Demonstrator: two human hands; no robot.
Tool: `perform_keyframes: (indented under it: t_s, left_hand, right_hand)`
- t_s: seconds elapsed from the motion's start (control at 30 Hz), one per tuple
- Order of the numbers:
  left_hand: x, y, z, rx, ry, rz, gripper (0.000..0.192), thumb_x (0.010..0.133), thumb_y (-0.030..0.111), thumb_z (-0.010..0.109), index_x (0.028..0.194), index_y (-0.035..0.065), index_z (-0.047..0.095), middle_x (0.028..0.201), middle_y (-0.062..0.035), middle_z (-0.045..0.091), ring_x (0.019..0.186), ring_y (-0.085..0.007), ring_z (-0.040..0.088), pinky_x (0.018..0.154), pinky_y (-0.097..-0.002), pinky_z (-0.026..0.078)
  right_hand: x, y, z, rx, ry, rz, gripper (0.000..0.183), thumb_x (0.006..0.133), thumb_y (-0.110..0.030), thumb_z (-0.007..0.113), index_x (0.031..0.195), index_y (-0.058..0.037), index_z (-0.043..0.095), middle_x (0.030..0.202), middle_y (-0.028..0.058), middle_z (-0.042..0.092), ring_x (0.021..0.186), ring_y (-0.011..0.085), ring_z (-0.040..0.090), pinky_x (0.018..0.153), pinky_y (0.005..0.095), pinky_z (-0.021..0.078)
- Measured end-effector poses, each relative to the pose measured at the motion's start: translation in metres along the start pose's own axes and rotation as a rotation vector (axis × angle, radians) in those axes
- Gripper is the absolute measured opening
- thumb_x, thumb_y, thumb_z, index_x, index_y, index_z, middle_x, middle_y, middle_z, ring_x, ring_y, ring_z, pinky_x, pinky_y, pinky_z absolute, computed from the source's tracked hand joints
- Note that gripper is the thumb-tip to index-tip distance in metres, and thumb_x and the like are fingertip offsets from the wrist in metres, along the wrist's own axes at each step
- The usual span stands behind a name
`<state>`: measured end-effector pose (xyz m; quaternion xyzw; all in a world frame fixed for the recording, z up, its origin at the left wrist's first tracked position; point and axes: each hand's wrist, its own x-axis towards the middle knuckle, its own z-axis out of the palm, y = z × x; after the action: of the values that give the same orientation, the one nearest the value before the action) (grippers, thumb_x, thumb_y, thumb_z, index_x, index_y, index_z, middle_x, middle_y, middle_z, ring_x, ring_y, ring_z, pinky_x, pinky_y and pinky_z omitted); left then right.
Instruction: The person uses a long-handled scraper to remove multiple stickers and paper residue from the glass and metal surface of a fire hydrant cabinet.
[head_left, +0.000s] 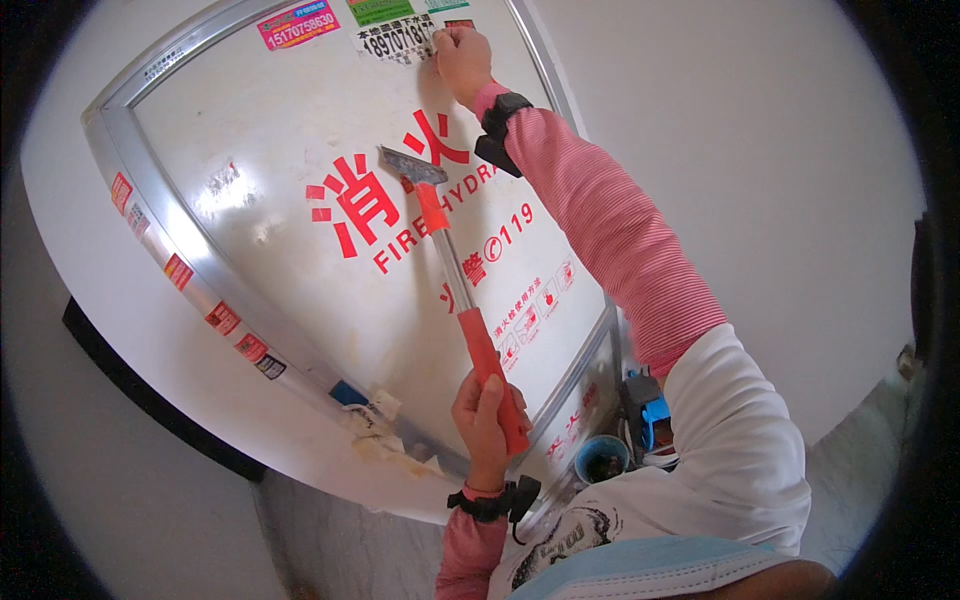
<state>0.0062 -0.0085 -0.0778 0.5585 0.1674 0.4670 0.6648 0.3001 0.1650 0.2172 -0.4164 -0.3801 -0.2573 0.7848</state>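
My left hand is closed around the red handle of a long scraper with a metal shaft. The scraper's blade points up across the red lettering of a white fire hydrant cabinet door. At the door's upper part, my right hand touches the right edge of a white paper sticker bearing black writing; whether the fingertips pinch it cannot be told. A pink sticker, a green sticker and a small dark red sticker are on the door near it.
A metal frame with several small red stickers borders the door. Torn paper remnants cling to its lower left part. At the lower right stand a blue bucket and a blue and dark object. A white wall lies to the right.
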Motion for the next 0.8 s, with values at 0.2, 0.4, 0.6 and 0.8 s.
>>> perform_keyframes:
  t_s: [0.2,0.4,0.6,0.8]
  left_hand:
    - [0.005,-0.007,0.000,-0.008,0.016,-0.066,0.033,0.098,0.024,0.053,0.119,-0.0012,0.056,0.064,-0.0057,0.058,0.043,-0.0112,0.052,0.039,-0.0235,0.044]
    - [0.005,-0.011,-0.001,-0.046,-0.018,-0.072,0.027,0.098,0.023,0.052,0.112,-0.0005,0.056,0.064,-0.0063,0.058,0.042,-0.0123,0.052,0.039,-0.0242,0.043]
    - [0.006,-0.021,-0.006,-0.093,-0.083,-0.081,0.020,0.099,0.021,0.051,0.099,0.0013,0.054,0.061,-0.0072,0.057,0.040,-0.0130,0.050,0.039,-0.0252,0.042]
    - [0.006,-0.026,-0.006,-0.079,-0.078,-0.088,0.026,0.098,0.024,0.050,0.105,0.0001,0.054,0.056,-0.0059,0.053,0.038,-0.0132,0.048,0.036,-0.0255,0.040]
  right_hand:
    - [-0.044,0.010,-0.051,0.477,-0.164,0.205,0.019,0.088,-0.021,0.065,0.089,-0.0015,0.068,0.062,0.0032,0.059,0.057,0.0095,0.056,0.047,0.0293,0.0448]
    - [-0.161,0.073,-0.167,-0.068,-0.553,-0.022,0.026,0.096,-0.023,0.055,0.100,0.0002,0.065,0.077,0.0103,0.066,0.065,0.0167,0.060,0.062,0.0314,0.0473]
    - [-0.345,0.163,-0.354,-0.221,-0.605,0.784,0.037,0.094,-0.030,0.050,0.073,-0.0017,0.061,0.060,0.0052,0.056,0.053,0.0152,0.051,0.050,0.0333,0.0401]
    - [-0.563,0.191,-0.647,-1.479,-1.019,0.471,0.017,0.082,-0.024,0.062,0.076,-0.0097,0.069,0.076,0.0100,0.069,0.067,0.0299,0.066,0.058,0.0439,0.0498]
